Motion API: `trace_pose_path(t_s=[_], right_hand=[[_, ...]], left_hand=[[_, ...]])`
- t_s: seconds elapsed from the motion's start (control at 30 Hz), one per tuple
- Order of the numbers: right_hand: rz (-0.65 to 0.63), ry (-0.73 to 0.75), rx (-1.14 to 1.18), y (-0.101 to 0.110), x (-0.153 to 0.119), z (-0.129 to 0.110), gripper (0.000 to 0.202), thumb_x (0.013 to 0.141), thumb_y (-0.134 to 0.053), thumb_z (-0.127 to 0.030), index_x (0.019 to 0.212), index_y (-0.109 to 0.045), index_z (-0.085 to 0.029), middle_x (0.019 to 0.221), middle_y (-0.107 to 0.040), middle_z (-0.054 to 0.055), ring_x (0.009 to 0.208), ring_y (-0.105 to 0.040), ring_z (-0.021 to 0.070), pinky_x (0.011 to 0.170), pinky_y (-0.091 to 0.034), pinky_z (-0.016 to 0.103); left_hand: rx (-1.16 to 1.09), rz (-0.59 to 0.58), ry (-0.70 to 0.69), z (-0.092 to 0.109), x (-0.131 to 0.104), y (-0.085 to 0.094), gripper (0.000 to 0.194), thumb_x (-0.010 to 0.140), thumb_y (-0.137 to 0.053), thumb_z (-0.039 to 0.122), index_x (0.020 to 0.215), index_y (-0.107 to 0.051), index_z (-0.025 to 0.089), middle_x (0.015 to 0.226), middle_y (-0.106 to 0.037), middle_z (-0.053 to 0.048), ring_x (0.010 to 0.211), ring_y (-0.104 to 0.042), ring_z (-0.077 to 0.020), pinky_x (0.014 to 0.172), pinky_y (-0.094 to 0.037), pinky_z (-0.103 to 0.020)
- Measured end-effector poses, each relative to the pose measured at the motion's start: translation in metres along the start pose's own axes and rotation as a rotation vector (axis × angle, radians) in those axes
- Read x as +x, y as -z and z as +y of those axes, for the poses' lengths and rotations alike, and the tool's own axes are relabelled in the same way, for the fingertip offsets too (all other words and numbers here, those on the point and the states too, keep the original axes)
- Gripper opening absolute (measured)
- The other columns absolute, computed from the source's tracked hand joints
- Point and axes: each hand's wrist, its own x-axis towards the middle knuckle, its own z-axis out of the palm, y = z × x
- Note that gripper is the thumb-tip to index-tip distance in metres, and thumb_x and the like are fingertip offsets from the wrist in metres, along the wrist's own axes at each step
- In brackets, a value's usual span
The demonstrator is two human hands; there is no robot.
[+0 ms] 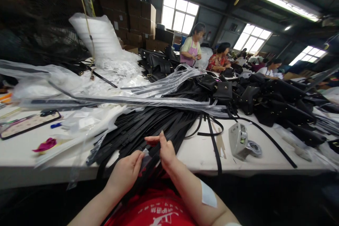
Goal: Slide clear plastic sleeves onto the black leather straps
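My left hand [129,168] is closed at the table's front edge, its thumb and fingers pinching a small piece of clear plastic [145,160]. Just to its right, my right hand [164,148] is raised with its fingers apart and nothing seen in its grasp. Beneath and beyond both hands lies a large bundle of long black straps [148,123], some hanging over the edge near my lap. Long clear plastic sleeves [119,101] with dark strips inside lie across the far part of the bundle.
A tape dispenser [238,141] stands on the white table [193,152] at the right. Black bags [278,99] are heaped behind it. A phone-like case [31,125] and magenta scrap [46,144] lie left. White wrapped foam [97,39] rises behind. Several people work farther back.
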Motion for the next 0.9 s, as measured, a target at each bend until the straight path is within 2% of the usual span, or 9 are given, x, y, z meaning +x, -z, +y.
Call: trace_pose_path(t_s=[0.1,0.17,0.23,0.33,0.4,0.63,0.7,0.8,0.9], right_hand=[[-0.106,-0.063,0.018,-0.016,-0.026,0.018,0.058,0.084,-0.047,-0.067,0.094,-0.077,-0.019,0.084,-0.074,0.007,0.073,-0.066,0.0187,0.076,-0.050,0.032],[-0.121,-0.119,0.084,-0.015,-0.026,0.017,0.055,0.082,-0.052,-0.066,0.098,-0.076,-0.019,0.087,-0.075,0.007,0.073,-0.067,0.0182,0.076,-0.051,0.031],[-0.046,-0.152,0.171,-0.004,-0.013,0.007,0.052,0.079,-0.057,-0.064,0.093,-0.076,-0.018,0.086,-0.075,0.007,0.077,-0.068,0.0182,0.078,-0.051,0.030],[0.110,-0.071,0.244,0.015,0.014,-0.012,0.047,0.077,-0.062,-0.062,0.085,-0.076,-0.017,0.085,-0.076,0.008,0.081,-0.068,0.0186,0.085,-0.050,0.030],[0.119,-0.037,0.218,0.020,0.021,-0.016,0.048,0.077,-0.062,-0.062,0.085,-0.076,-0.017,0.085,-0.076,0.009,0.083,-0.069,0.0198,0.087,-0.049,0.032],[-0.023,-0.106,0.066,-0.010,-0.022,0.017,0.053,0.080,-0.055,-0.066,0.082,-0.076,-0.018,0.083,-0.074,0.008,0.082,-0.068,0.0214,0.079,-0.052,0.033],[-0.042,-0.122,0.061,-0.012,-0.025,0.020,0.049,0.079,-0.058,-0.064,0.080,-0.076,-0.018,0.079,-0.073,0.006,0.078,-0.067,0.0204,0.075,-0.051,0.032],[0.035,-0.202,0.241,-0.001,-0.008,0.008,0.036,0.073,-0.070,-0.055,0.071,-0.071,-0.019,0.069,-0.070,0.002,0.067,-0.064,0.0164,0.069,-0.051,0.029],[0.185,-0.171,0.448,0.021,0.018,-0.013,0.035,0.068,-0.077,-0.047,0.057,-0.057,-0.020,0.058,-0.062,-0.003,0.060,-0.060,0.0132,0.067,-0.050,0.027]], left_hand=[[0.014,0.017,-0.037,0.001,0.003,-0.005,0.038,0.097,-0.025,0.034,0.079,-0.057,0.022,0.068,-0.069,-0.005,0.063,-0.067,-0.0205,0.058,-0.044,-0.028],[0.028,0.023,-0.036,0.000,0.002,-0.006,0.038,0.097,-0.025,0.033,0.079,-0.056,0.022,0.069,-0.068,-0.005,0.063,-0.067,-0.0203,0.058,-0.044,-0.027],[0.039,0.008,-0.018,0.001,0.000,-0.005,0.038,0.097,-0.026,0.034,0.075,-0.054,0.022,0.063,-0.066,-0.003,0.060,-0.066,-0.0199,0.056,-0.042,-0.027],[0.024,-0.023,0.005,0.004,-0.002,-0.003,0.037,0.098,-0.027,0.034,0.073,-0.052,0.022,0.058,-0.065,-0.001,0.058,-0.065,-0.0189,0.056,-0.041,-0.026],[0.008,-0.024,0.011,0.007,-0.001,-0.001,0.037,0.098,-0.027,0.033,0.074,-0.053,0.022,0.061,-0.066,-0.002,0.058,-0.065,-0.0184,0.057,-0.041,-0.026],[0.053,0.022,-0.029,0.007,0.005,-0.008,0.039,0.098,-0.026,0.033,0.085,-0.060,0.020,0.076,-0.072,-0.007,0.070,-0.069,-0.0219,0.061,-0.045,-0.028],[0.039,0.017,-0.037,0.005,0.004,-0.009,0.039,0.098,-0.025,0.032,0.088,-0.060,0.020,0.079,-0.073,-0.008,0.071,-0.070,-0.0219,0.062,-0.046,-0.029],[0.037,-0.024,-0.005,0.003,0.001,-0.010,0.038,0.099,-0.025,0.032,0.082,-0.058,0.021,0.067,-0.069,-0.004,0.063,-0.068,-0.0202,0.058,-0.043,-0.027],[0.070,-0.056,0.021,0.001,-0.002,-0.009,0.037,0.099,-0.026,0.032,0.077,-0.054,0.022,0.063,-0.067,-0.002,0.062,-0.066,-0.0197,0.058,-0.042,-0.026]])
